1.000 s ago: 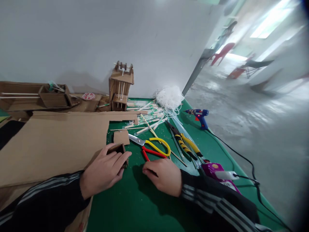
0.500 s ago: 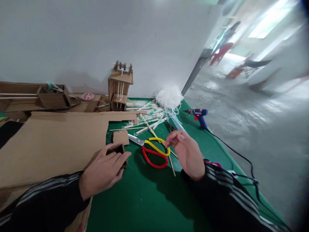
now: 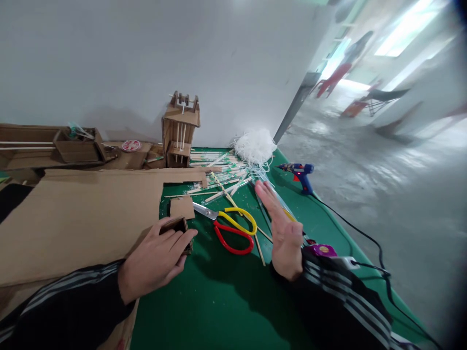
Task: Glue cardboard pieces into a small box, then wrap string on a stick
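My left hand (image 3: 155, 260) is wrapped round a small open-topped cardboard box (image 3: 178, 224) near the edge of the brown sheet. Its fingers lie across the box and hide much of it. My right hand (image 3: 283, 238) is raised over the green table with fingers stretched out, and it holds nothing. Between the hands lie scissors (image 3: 208, 213) with one yellow and one red handle. A small cardboard square (image 3: 181, 207) sits just beyond the box, beside the scissor blades. Clear glue sticks (image 3: 280, 197) lie by my right fingertips.
A large cardboard sheet (image 3: 91, 214) covers the left side. Behind it stands a cardboard tower (image 3: 181, 116). Wrapped wooden sticks (image 3: 226, 177) and white stringy filler (image 3: 254, 147) lie at the back. A blue glue gun (image 3: 299, 170) with a trailing cord stands near the right table edge.
My right hand has turned and straightened its curled fingers, uncovering more of the scissors' yellow handle and the purple item by the sleeve. My left hand stays on the box.
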`<state>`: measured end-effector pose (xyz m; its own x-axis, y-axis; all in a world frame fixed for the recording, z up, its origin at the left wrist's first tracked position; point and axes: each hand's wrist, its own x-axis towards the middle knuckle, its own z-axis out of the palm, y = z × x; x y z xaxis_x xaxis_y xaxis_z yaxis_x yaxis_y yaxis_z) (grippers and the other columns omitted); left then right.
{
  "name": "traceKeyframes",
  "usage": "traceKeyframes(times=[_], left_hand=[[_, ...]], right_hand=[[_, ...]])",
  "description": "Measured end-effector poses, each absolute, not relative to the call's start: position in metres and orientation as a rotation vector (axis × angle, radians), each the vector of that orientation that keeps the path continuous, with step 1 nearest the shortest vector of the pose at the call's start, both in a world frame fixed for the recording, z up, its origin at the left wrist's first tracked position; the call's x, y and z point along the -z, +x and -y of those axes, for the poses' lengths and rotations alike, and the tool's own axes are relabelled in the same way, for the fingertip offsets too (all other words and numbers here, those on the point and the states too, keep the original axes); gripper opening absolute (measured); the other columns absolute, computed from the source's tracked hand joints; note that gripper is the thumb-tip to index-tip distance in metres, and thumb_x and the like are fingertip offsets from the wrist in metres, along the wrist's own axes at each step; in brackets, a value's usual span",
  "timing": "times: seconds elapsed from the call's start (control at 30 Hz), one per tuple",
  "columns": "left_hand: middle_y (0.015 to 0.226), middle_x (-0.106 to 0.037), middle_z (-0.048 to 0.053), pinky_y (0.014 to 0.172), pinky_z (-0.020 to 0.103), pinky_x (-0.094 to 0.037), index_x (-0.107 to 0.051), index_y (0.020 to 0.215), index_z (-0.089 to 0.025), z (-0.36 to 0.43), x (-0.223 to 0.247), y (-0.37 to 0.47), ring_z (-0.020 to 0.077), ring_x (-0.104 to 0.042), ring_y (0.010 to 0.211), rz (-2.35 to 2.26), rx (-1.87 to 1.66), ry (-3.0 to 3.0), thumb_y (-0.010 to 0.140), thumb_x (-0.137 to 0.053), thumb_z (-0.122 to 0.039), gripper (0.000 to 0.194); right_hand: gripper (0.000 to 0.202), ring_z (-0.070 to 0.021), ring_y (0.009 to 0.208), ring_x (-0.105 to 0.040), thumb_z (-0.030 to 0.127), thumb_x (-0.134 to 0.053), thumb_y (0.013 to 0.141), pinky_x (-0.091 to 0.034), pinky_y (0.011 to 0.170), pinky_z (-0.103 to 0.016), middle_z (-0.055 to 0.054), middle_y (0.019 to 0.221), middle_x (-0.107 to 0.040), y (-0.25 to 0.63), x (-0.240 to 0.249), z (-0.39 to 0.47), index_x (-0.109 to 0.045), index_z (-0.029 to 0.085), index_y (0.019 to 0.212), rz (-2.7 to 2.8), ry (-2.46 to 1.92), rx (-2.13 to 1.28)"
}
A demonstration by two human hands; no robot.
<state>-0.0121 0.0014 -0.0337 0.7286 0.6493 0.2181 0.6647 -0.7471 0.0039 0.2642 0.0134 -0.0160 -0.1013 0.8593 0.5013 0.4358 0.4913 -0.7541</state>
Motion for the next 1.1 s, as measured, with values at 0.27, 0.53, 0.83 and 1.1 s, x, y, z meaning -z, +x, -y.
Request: traceKeyframes(times=[0.27, 0.53, 0.83, 1.1], left_hand=[[0.091, -0.067, 0.004, 0.109, 0.047, -0.030, -0.047, 0.131, -0.014, -0.001, 0.034, -0.012, 0.0229, -0.064, 0.089, 1.098, 0.310, -2.838, 0.089, -0.049, -0.019, 0.042], [0.093, -0.067, 0.005, 0.110, 0.049, -0.030, -0.046, 0.132, -0.012, 0.000, 0.033, -0.013, 0.0230, -0.064, 0.092, 1.085, 0.344, -2.861, 0.089, -0.049, -0.016, 0.044], [0.094, -0.067, 0.006, 0.110, 0.049, -0.028, -0.045, 0.133, -0.012, -0.001, 0.035, -0.013, 0.0237, -0.064, 0.094, 1.085, 0.358, -2.860, 0.091, -0.047, -0.017, 0.043], [0.095, -0.068, 0.006, 0.111, 0.049, -0.028, -0.045, 0.133, -0.013, 0.000, 0.033, -0.013, 0.0237, -0.064, 0.096, 1.105, 0.334, -2.871, 0.090, -0.048, -0.016, 0.043]], right_hand=[[0.059, -0.0255, 0.107, -0.066, 0.057, -0.012, 0.098, -0.058, 0.080, -0.043, -0.008, 0.154, -0.033, 0.265, 0.002, -0.007, -0.001, 0.038, 0.153, 1.587, -1.041, -0.691], [0.023, -0.0252, 0.089, -0.069, 0.024, -0.045, 0.094, -0.051, 0.072, -0.036, -0.006, 0.111, -0.069, 0.299, -0.011, -0.008, -0.061, 0.022, 0.111, 2.588, -1.819, -0.477], [0.012, -0.0230, 0.086, -0.067, 0.018, -0.050, 0.089, -0.045, 0.068, -0.032, -0.005, 0.103, -0.065, 0.291, 0.001, -0.010, -0.058, 0.021, 0.097, 2.655, -1.930, -0.410], [0.019, -0.0206, 0.077, -0.060, 0.022, -0.039, 0.094, -0.044, 0.067, -0.032, -0.006, 0.091, -0.063, 0.297, -0.001, -0.016, -0.056, 0.021, 0.085, 2.412, -1.736, -0.370]])
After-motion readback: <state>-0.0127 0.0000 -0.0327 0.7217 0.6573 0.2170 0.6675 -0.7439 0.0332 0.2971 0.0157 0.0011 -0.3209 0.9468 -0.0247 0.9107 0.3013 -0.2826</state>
